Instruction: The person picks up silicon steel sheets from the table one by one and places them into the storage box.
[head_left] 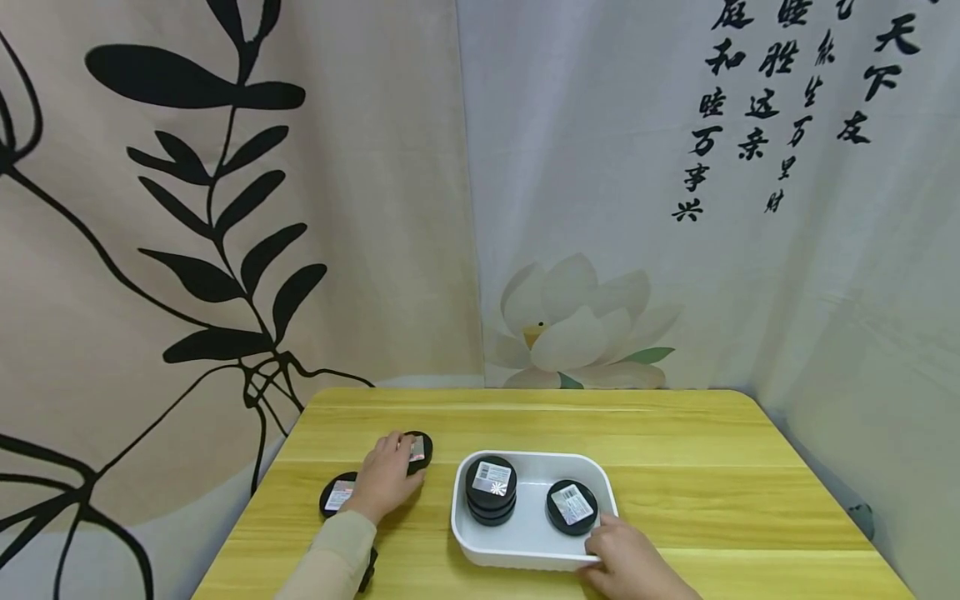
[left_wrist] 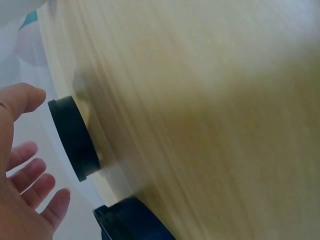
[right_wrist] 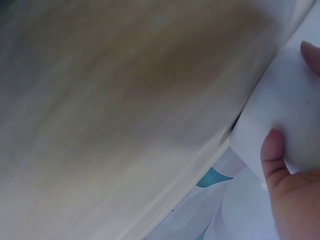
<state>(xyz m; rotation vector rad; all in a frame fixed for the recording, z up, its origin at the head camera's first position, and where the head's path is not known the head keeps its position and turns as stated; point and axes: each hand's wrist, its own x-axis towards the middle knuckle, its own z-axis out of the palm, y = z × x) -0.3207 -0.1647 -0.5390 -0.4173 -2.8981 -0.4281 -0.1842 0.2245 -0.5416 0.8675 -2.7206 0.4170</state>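
My left hand (head_left: 388, 477) reaches over a flat, round black jar (head_left: 418, 454) with a label on top. In the left wrist view, the fingers and thumb are spread beside this jar (left_wrist: 75, 137), with a gap between. A second labelled black jar (head_left: 337, 493) sits left of the hand, partly covered by it. My right hand (head_left: 626, 554) grips the front right corner of a white tray (head_left: 532, 557); the right wrist view shows its thumb and a finger against the tray's wall (right_wrist: 295, 105). Inside the tray are a stack of black jars (head_left: 491, 490) and a single jar (head_left: 572, 507).
The tray stands on a yellow wood-grain table (head_left: 690, 467). Printed curtains (head_left: 600, 208) with a plant, a lotus and writing hang behind the table's far edge. A dark object (head_left: 367, 571) shows beside the left sleeve.
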